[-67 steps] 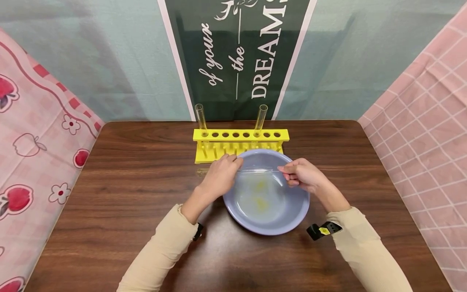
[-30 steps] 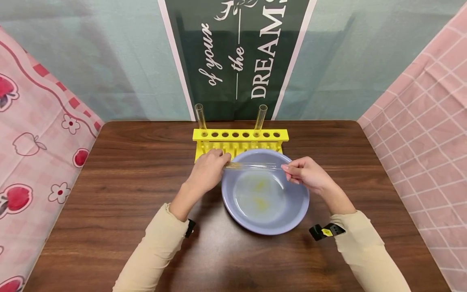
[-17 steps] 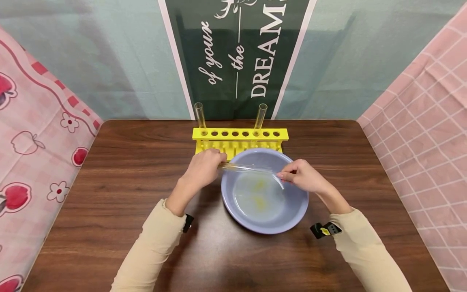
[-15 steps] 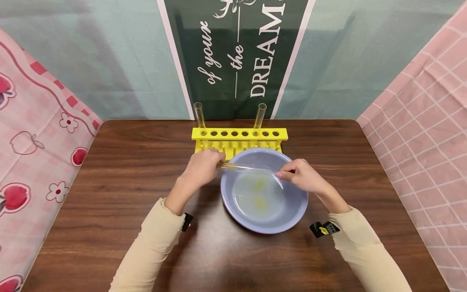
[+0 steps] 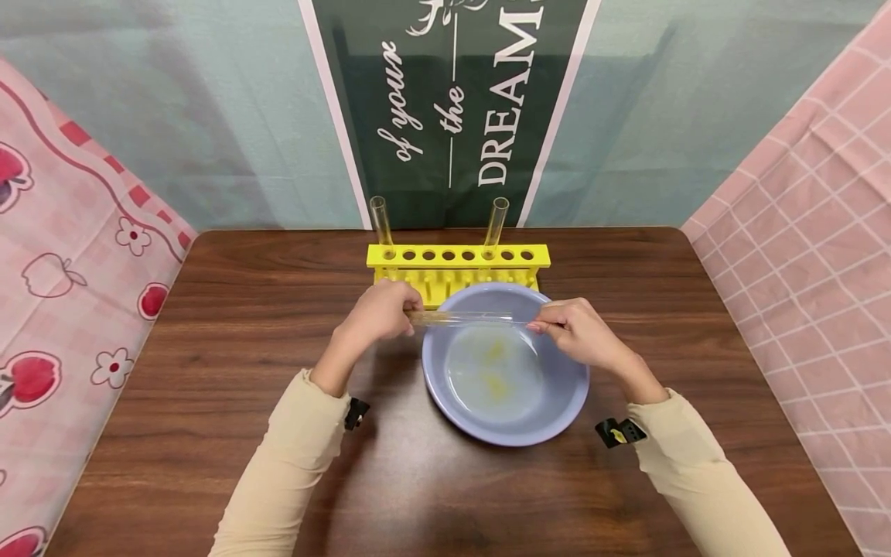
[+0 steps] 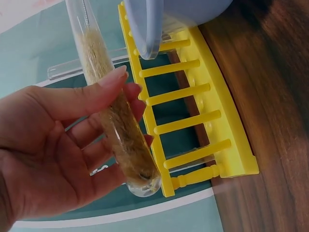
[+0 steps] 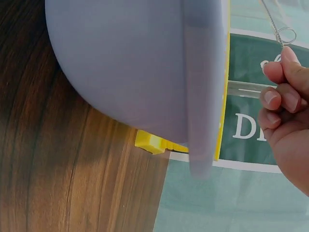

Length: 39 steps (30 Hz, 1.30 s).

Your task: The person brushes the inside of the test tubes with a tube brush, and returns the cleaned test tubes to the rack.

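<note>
A tube [image 5: 466, 319] is held over the bowl [image 5: 567, 379] in the grip of the left hand [image 5: 381, 313], near its round end. The wire of the brush [image 6: 94, 50] inside is pinched by the right hand [image 5: 579, 333]. The tube looks like glass: likely light, hard, slick and easily broken, best held gently round the middle. Yellow spots are seen in the bowl; water cannot be told. Two more tubes [image 5: 380, 220] are held by the rack [image 5: 431, 264].
</note>
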### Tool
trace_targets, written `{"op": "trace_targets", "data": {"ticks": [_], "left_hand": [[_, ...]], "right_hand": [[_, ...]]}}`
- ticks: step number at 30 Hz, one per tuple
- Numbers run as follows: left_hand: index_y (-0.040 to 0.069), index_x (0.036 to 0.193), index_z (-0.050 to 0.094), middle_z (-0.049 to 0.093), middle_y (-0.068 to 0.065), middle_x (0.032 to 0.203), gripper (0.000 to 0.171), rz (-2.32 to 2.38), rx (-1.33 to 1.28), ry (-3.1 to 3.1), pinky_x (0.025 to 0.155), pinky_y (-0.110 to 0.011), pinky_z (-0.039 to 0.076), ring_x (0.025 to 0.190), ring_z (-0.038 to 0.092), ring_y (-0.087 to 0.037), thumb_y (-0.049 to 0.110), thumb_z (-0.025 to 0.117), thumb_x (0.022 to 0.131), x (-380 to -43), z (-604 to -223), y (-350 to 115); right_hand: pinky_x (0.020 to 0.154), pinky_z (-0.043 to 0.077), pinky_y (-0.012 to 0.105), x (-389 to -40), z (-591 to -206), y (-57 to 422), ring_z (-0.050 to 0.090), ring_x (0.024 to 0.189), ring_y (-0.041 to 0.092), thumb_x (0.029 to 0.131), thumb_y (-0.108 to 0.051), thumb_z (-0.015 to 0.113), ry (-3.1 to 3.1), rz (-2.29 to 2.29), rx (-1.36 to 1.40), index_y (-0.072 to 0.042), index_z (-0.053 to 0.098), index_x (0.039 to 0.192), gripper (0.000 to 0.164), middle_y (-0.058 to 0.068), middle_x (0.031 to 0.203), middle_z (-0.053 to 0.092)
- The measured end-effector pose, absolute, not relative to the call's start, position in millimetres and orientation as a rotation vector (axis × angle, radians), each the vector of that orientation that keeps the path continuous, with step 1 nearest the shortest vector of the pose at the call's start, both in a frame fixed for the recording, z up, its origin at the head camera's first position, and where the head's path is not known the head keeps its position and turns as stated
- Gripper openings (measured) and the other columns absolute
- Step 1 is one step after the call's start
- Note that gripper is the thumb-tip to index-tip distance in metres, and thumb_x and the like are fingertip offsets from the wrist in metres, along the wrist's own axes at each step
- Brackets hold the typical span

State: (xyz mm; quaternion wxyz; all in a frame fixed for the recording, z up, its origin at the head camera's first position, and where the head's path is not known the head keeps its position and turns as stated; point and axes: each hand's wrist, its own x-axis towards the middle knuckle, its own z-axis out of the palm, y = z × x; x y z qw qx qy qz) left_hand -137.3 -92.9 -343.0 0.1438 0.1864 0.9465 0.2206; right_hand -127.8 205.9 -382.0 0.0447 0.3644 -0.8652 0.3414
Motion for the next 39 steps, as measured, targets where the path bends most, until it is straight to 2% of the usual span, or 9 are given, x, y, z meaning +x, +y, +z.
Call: {"op": "trace_targets", "data": {"ticks": [4, 7, 10, 15, 22, 25, 29, 33, 39], "left_hand": [[0.008, 0.077, 0.065, 0.051, 0.0, 0.067, 0.016, 0.64, 0.53, 2.701, 0.063, -0.029, 0.037, 0.07, 0.044, -0.017, -0.001, 0.075, 0.068, -138.3, -342.4, -93.8], [0.009, 0.07, 0.059, 0.039, 0.001, 0.06, 0.019, 0.653, 0.541, 2.696, 0.06, -0.028, 0.03, 0.067, 0.038, -0.016, -0.001, 0.075, 0.067, -138.6, -343.4, -94.9], [0.009, 0.07, 0.058, 0.036, 0.002, 0.059, 0.021, 0.674, 0.544, 2.697, 0.06, -0.028, 0.028, 0.066, 0.037, -0.015, -0.001, 0.075, 0.067, -138.7, -345.0, -95.5], [0.009, 0.074, 0.061, 0.039, 0.002, 0.06, 0.019, 0.687, 0.534, 2.697, 0.061, -0.028, 0.029, 0.068, 0.04, -0.016, 0.001, 0.076, 0.068, -139.0, -346.5, -95.4], [0.008, 0.073, 0.06, 0.037, 0.0, 0.058, 0.018, 0.724, 0.531, 2.704, 0.061, -0.029, 0.03, 0.064, 0.04, -0.016, 0.0, 0.075, 0.069, -139.7, -344.4, -95.0], [0.008, 0.075, 0.061, 0.04, 0.0, 0.06, 0.017, 0.72, 0.542, 2.731, 0.063, -0.029, 0.032, 0.065, 0.041, -0.016, 0.001, 0.075, 0.07, -139.0, -343.6, -94.3], [0.007, 0.08, 0.065, 0.051, -0.001, 0.065, 0.015, 0.704, 0.541, 2.767, 0.068, -0.032, 0.04, 0.069, 0.047, -0.018, 0.001, 0.075, 0.071, -136.5, -342.9, -93.4], [0.007, 0.082, 0.068, 0.057, -0.002, 0.068, 0.014, 0.683, 0.55, 2.827, 0.068, -0.034, 0.043, 0.069, 0.051, -0.019, 0.0, 0.073, 0.071, -134.0, -343.5, -92.4], [0.008, 0.082, 0.069, 0.061, -0.002, 0.072, 0.016, 0.668, 0.569, 2.933, 0.063, -0.035, 0.045, 0.067, 0.053, -0.019, -0.003, 0.069, 0.071, -131.7, -348.3, -90.9]], "right_hand": [[0.05, 0.032, 0.016, -128.0, -383.1, 207.0, 0.039, 0.055, 0.003, 0.074, 0.007, 0.068, -2.583, 0.983, 1.148, -0.011, 0.062, 0.065, 0.021, -0.01, 0.062, 0.048], [0.053, 0.033, 0.015, -128.6, -383.1, 207.9, 0.041, 0.057, 0.005, 0.073, 0.007, 0.069, -2.536, 0.931, 1.168, -0.01, 0.061, 0.066, 0.02, -0.007, 0.061, 0.049], [0.053, 0.033, 0.016, -129.2, -381.5, 208.7, 0.042, 0.058, 0.006, 0.072, 0.008, 0.068, -2.523, 0.909, 1.175, -0.009, 0.06, 0.065, 0.02, -0.005, 0.061, 0.049], [0.049, 0.033, 0.02, -129.2, -374.6, 210.3, 0.039, 0.055, 0.004, 0.076, 0.007, 0.067, -2.618, 0.961, 1.146, -0.013, 0.06, 0.064, 0.024, -0.009, 0.06, 0.045], [0.048, 0.032, 0.022, -130.9, -359.5, 213.0, 0.036, 0.051, 0.005, 0.083, -0.003, 0.063, -2.79, 1.131, 1.057, -0.018, 0.057, 0.06, 0.029, -0.006, 0.058, 0.044], [0.047, 0.032, 0.025, -131.7, -352.4, 213.5, 0.036, 0.048, 0.008, 0.086, -0.007, 0.062, -2.905, 1.303, 0.935, -0.014, 0.057, 0.058, 0.029, -0.001, 0.056, 0.045], [0.046, 0.031, 0.028, -132.2, -345.7, 211.7, 0.037, 0.046, 0.017, 0.088, -0.013, 0.06, -3.028, 1.595, 0.681, -0.003, 0.056, 0.058, 0.032, 0.006, 0.052, 0.043], [0.046, 0.029, 0.029, -132.9, -345.8, 209.0, 0.036, 0.046, 0.019, 0.089, -0.01, 0.057, -2.955, 1.954, 0.483, 0.007, 0.054, 0.06, 0.033, 0.006, 0.052, 0.044], [0.047, 0.021, 0.029, -132.7, -351.7, 207.0, 0.031, 0.044, 0.012, 0.09, 0.001, 0.049, -2.64, 2.486, 0.306, 0.001, 0.052, 0.057, 0.034, 0.003, 0.052, 0.042]]}}
